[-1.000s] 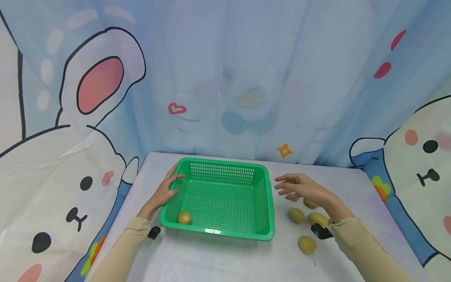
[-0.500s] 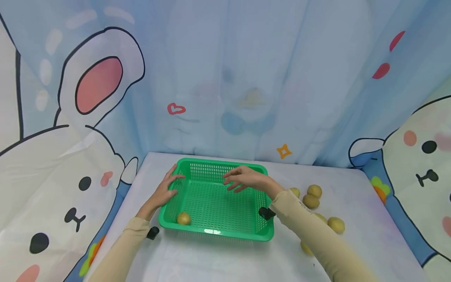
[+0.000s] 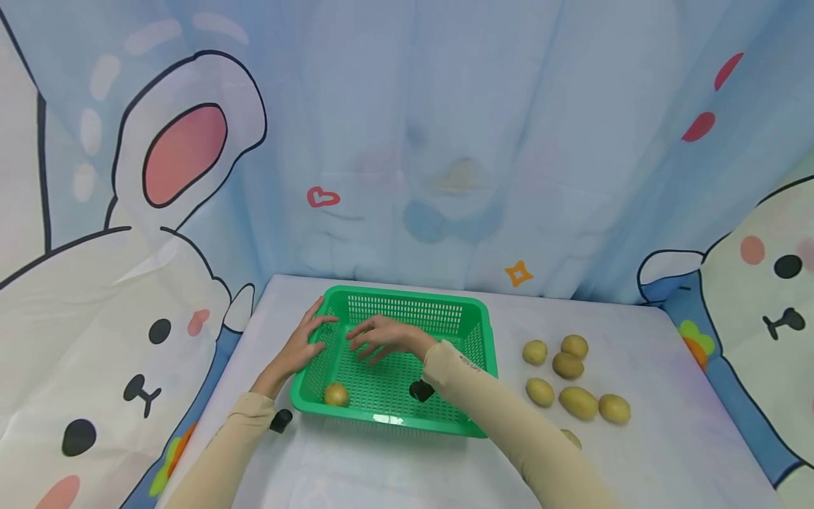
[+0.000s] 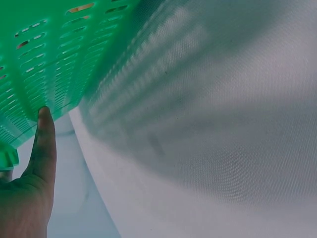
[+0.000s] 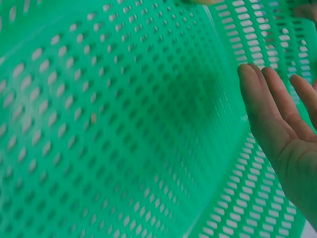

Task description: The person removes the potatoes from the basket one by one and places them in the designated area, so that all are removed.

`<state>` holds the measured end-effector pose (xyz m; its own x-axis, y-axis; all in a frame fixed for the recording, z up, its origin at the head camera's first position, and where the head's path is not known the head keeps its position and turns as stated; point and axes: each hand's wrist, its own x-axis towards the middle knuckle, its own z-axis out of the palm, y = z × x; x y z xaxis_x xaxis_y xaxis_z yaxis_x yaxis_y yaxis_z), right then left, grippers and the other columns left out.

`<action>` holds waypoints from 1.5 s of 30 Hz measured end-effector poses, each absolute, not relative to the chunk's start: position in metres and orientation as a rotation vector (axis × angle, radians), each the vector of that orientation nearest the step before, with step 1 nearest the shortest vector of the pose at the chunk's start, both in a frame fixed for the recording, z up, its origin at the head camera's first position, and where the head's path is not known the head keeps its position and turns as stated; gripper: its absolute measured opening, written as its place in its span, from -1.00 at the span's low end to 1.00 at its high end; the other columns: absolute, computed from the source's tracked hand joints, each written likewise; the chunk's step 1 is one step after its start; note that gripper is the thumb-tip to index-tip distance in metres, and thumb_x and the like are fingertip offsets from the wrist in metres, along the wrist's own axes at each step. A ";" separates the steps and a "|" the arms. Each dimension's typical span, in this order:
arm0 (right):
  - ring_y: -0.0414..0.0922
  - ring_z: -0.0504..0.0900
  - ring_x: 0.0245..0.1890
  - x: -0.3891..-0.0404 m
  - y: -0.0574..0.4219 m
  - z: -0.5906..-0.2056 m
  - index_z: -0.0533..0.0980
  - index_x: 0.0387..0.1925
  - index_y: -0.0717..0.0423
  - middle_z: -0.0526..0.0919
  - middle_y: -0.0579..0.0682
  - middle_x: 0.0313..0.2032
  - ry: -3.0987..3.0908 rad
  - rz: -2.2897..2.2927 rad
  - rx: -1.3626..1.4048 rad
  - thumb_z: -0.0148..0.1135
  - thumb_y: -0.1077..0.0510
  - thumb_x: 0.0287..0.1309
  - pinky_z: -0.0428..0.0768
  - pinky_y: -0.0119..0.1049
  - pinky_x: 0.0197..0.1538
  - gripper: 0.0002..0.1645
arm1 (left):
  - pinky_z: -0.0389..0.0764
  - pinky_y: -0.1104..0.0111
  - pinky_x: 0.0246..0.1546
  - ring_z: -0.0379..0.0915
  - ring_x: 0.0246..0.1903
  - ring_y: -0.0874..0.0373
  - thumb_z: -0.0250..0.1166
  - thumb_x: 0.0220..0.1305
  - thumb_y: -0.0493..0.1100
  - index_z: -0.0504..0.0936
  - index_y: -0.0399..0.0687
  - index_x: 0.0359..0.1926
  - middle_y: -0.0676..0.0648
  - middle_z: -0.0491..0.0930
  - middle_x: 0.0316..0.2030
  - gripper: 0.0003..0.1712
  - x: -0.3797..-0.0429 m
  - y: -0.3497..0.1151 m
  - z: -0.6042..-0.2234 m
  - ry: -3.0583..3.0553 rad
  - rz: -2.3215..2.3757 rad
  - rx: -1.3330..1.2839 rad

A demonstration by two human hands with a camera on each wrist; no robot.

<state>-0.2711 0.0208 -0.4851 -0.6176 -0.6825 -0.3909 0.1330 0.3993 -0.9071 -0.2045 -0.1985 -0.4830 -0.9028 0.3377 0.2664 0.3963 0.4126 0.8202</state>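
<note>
A green plastic basket [image 3: 413,417] with slotted walls stands on the white table. In its near left corner lies a single round potato [image 3: 336,394]. My left hand [image 3: 297,350] grips the basket's left rim; in the left wrist view a finger [image 4: 45,139] lies along the outside of the wall. Over the basket's left half hovers my right hand [image 3: 384,335], fingers loosely spread and holding nothing. The right wrist view shows that hand [image 5: 287,119] above the perforated floor, near a side wall.
Several potatoes [image 3: 579,403] lie loose on the table, right of the basket; my right sleeve [image 3: 509,424] partly covers one. A black wrist camera [image 3: 421,390] hangs under the right wrist. Blue printed curtains [image 3: 458,141] border the table's back.
My right hand has moved left from beside the potatoes to over the basket's left half. The left hand keeps its place on the rim, and the basket has not moved.
</note>
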 end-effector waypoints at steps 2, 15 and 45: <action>0.31 0.54 0.13 -0.270 0.013 -0.489 0.45 0.27 0.30 0.60 0.20 0.10 1.864 -1.305 -0.464 0.19 0.16 0.31 0.57 0.09 0.02 -0.46 | 0.13 -0.34 0.12 -0.30 0.43 -0.48 0.01 0.03 -0.58 0.46 -0.48 0.17 -0.51 -0.18 0.46 -0.41 -0.204 -0.199 -0.482 -2.590 -1.525 -0.674; 0.19 0.67 -0.04 -0.257 -0.019 -0.499 0.52 0.18 0.25 0.63 0.14 0.04 1.881 -1.165 -0.455 0.24 0.21 0.28 0.66 0.00 -0.16 -0.54 | 0.10 -0.32 0.19 -0.34 0.50 -0.28 0.03 0.03 -0.51 0.47 -0.33 0.25 -0.26 -0.21 0.54 -0.34 -0.231 -0.213 -0.522 -2.608 -1.506 -0.646; 0.03 0.72 -0.38 -0.250 -0.028 -0.515 0.67 -0.16 0.31 0.70 0.12 -0.32 1.861 -1.068 -0.377 0.30 0.41 0.11 0.68 -0.17 -0.34 -0.78 | 0.20 -0.17 0.08 -0.31 0.50 -0.25 0.04 0.01 -0.51 0.49 -0.31 0.24 -0.22 -0.20 0.55 -0.34 -0.232 -0.213 -0.530 -2.622 -1.499 -0.624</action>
<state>-0.2504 -0.0276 -0.5150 -0.5238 -0.6348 -0.5681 0.1700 0.5755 -0.7999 -0.2322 -0.2128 -0.5298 -0.9165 0.3155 0.2458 0.3719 0.4461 0.8140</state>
